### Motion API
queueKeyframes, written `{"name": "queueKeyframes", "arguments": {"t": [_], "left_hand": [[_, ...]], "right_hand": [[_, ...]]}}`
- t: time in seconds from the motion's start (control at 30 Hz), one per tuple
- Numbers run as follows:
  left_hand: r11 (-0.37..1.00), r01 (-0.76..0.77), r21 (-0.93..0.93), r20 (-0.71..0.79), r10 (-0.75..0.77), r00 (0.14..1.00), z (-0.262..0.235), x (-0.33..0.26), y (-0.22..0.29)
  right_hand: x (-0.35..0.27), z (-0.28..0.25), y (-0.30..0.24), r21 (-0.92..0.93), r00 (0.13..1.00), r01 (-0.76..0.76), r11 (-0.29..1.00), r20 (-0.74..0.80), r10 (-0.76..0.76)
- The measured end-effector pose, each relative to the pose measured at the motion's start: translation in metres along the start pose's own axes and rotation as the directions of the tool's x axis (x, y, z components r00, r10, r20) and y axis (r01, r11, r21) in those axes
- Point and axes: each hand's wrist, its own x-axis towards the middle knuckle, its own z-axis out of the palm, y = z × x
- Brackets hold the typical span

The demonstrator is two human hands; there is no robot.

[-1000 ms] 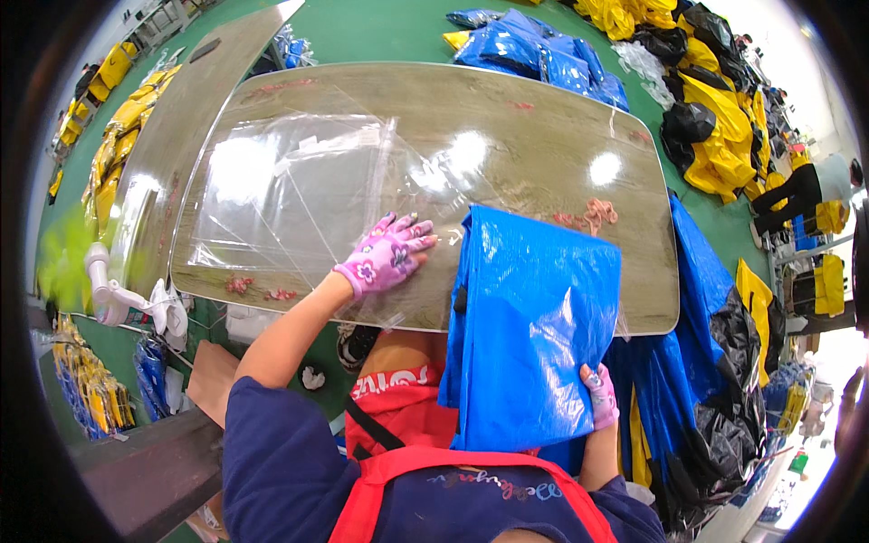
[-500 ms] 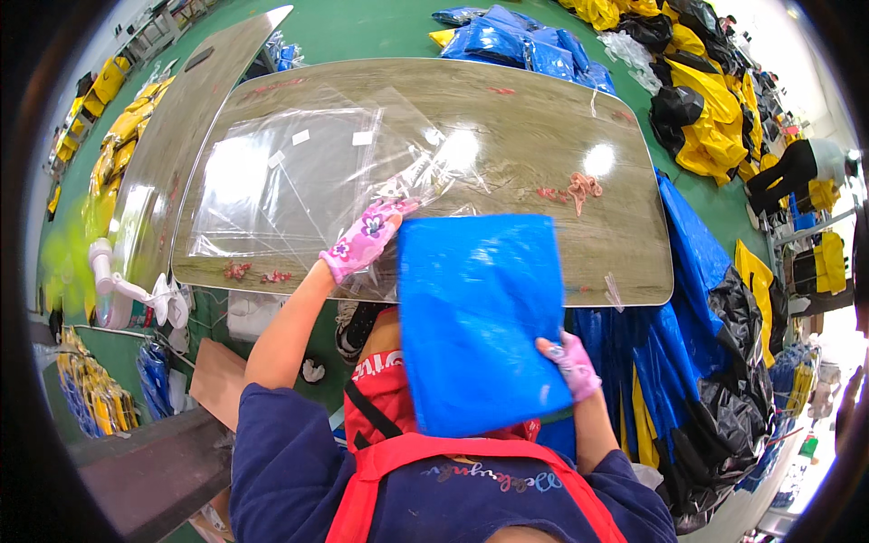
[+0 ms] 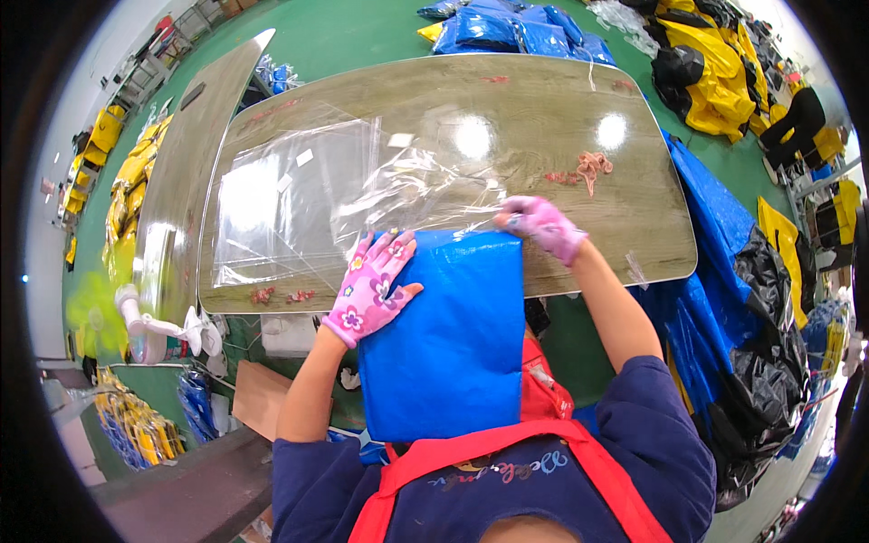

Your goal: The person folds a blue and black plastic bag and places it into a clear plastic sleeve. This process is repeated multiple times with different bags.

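Observation:
A folded blue plastic sheet (image 3: 444,353) hangs over the near edge of the table in front of my body. My left hand (image 3: 376,285), in a pink flowered glove, lies spread on its upper left corner. At the sheet's upper right corner, my right hand (image 3: 543,226) in a similar glove has its fingers pinched together at the edge of a clear plastic bag (image 3: 425,190). The bag lies crumpled just beyond the sheet, its near part meeting the sheet's top edge. More clear bags (image 3: 290,199) are spread flat to the left.
On the right of the wood-patterned table (image 3: 507,90) lies a bunch of pinkish bands (image 3: 593,170). Blue and black sheeting (image 3: 733,299) heaps beside the table's right end. Blue packages (image 3: 525,32) pile up behind. A fan (image 3: 136,317) stands at the left.
My right hand has moved from the sheet's lower right side up to its top right corner, at the bag. The sheet has shifted left, and my left hand now lies flat on it.

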Motion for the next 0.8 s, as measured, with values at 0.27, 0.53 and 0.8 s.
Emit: {"name": "queueKeyframes", "arguments": {"t": [0.27,0.53,0.8], "left_hand": [[0.999,0.006,-0.041,-0.037,-0.007,0.999,0.021,-0.005,-0.003],[0.996,0.083,-0.041,-0.14,-0.088,0.986,0.029,-0.019,-0.01],[0.99,0.117,-0.08,-0.162,-0.129,0.978,0.035,-0.028,-0.003]], "right_hand": [[-0.055,0.019,0.036,0.54,0.998,-0.045,0.84,-0.02,0.066],[-0.04,0.058,0.034,0.067,0.902,-0.063,0.996,-0.424,0.085],[-0.106,0.091,0.019,-0.612,0.786,0.032,0.79,-0.473,-0.398]]}}
